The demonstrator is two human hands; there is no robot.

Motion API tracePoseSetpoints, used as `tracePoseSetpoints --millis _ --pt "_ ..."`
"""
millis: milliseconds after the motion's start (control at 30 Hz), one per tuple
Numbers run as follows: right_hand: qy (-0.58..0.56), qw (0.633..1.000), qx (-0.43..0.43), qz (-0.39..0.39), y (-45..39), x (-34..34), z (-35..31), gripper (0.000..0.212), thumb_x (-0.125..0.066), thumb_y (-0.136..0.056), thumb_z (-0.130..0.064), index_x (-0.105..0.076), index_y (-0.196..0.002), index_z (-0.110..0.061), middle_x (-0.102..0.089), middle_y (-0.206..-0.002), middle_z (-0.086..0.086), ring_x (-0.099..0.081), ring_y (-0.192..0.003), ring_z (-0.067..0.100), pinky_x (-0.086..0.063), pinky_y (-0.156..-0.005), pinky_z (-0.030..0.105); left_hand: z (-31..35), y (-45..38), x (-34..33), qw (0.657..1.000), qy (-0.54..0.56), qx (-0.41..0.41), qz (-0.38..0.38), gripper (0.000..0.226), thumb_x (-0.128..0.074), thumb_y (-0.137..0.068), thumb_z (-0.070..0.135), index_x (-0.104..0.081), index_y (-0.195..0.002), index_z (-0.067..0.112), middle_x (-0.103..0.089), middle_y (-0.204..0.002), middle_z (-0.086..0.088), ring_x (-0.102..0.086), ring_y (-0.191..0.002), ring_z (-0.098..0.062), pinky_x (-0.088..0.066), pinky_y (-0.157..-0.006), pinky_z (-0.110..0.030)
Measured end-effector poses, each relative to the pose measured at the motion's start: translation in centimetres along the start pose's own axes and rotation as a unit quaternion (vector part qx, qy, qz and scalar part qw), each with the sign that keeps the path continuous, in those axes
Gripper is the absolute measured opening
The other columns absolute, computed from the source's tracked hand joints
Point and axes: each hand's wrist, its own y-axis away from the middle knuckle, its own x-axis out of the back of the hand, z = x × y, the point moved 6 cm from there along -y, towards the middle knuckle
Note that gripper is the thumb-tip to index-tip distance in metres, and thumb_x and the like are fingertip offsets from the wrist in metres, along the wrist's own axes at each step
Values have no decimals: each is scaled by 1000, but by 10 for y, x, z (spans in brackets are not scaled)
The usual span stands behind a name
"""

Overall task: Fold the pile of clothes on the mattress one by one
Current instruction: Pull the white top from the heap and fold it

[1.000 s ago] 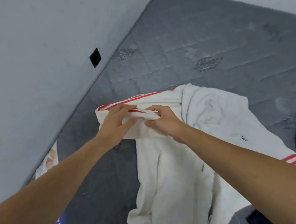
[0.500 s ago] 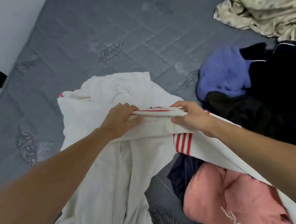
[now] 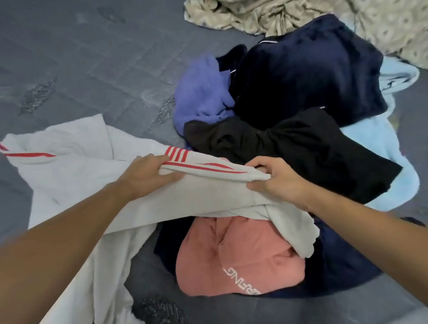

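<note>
A white garment with red stripes (image 3: 77, 176) lies spread over the left of the grey mattress (image 3: 64, 58). One of its sleeves stretches across the middle, held up between my hands. My left hand (image 3: 146, 178) grips the sleeve near its striped cuff. My right hand (image 3: 270, 179) pinches the sleeve further along, above the pile of clothes. That pile holds a pink garment (image 3: 233, 260), a black one (image 3: 285, 149), a navy fleece (image 3: 304, 73), a purple piece (image 3: 200, 92) and a light blue piece (image 3: 375, 150).
A crumpled beige patterned sheet (image 3: 322, 0) lies at the far right of the mattress. Bare mattress shows at the far left and along the near edge.
The view has swung right from the wall side to the clothes pile. My hands left the first striped sleeve on the left and now hold the other sleeve, carried rightward over the pile.
</note>
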Motion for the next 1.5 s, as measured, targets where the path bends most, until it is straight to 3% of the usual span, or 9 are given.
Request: tracePoseSetpoints --millis 167,333,433,700,867,1033,1200,1333,1500 --pt "0 999 -22 34 33 29 31 26 -78 -86 -2 -72 -105 -19 -61 -67 -10 -60 -70 5 -50 -71 22 47 -20 -3 999 -11 -39 0 44 -58 -92 71 -64 -102 29 -65 -95 4 -61 -99 -26 -45 -92 -42" --pt "39 997 -52 53 55 46 60 24 -73 -82 -1 -69 -94 -22 -68 -75 13 -60 -71 18 -50 -71 39 96 -39 -12 997 19 -70 15 51 -50 -85 76 -53 -88 25 -48 -77 8 -45 -74 -11 -29 -74 -37" --pt "95 991 -77 51 59 45 73 29 -73 -77 -6 -66 -94 -28 -74 -82 2 -70 -78 18 -59 -74 44 106 -46 -28 999 14 -48 2 40 -55 -94 65 -55 -93 25 -49 -84 3 -48 -84 -25 -36 -81 -40" --pt "291 952 3 95 48 15 60 46 -66 -86 -67 -46 -120 -42 -53 -110 -20 -56 -95 5 -52 -77 33 99 -34 -43 994 -3 -109 22 33 -54 -101 55 -57 -111 23 -59 -106 5 -49 -97 -19 -42 -88 -41" --pt "249 965 -4 86 31 5 48 27 -57 -99 -50 -48 -115 -30 -58 -111 -12 -59 -94 11 -54 -80 40 80 -34 -30 994 -25 -107 19 29 -57 -101 51 -61 -106 22 -60 -99 4 -49 -95 -21 -38 -81 -38" --pt "275 959 -20 57 28 15 51 7 -47 -105 -34 -44 -103 -27 -59 -90 -8 -59 -76 17 -52 -71 45 83 -36 -25 992 -24 -111 63 18 -65 -100 34 -60 -93 18 -62 -91 -1 -53 -91 -28 -38 -76 -42" --pt "350 935 -40 46 32 21 66 8 -46 -104 -35 -42 -103 -29 -58 -92 -8 -58 -73 18 -51 -66 41 95 -38 -30 988 -14 -126 88 19 -68 -98 39 -63 -100 21 -63 -99 3 -48 -92 -20 -39 -79 -37" --pt "451 888 58 73 24 -2 48 31 -46 -104 -43 -48 -130 -25 -46 -111 -7 -47 -94 17 -46 -81 39 74 -32 -25 990 -1 -110 89 26 -68 -97 41 -63 -115 22 -62 -111 2 -53 -99 -21 -41 -85 -35" --pt "428 892 120 80 -17 -54 -1 45 -53 -101 -43 -48 -140 -22 -47 -123 -3 -46 -107 23 -45 -86 43 20 -19 -4 995 -22 -63 73 36 -65 -98 46 -63 -124 20 -62 -121 -3 -56 -111 -28 -44 -94 -44"
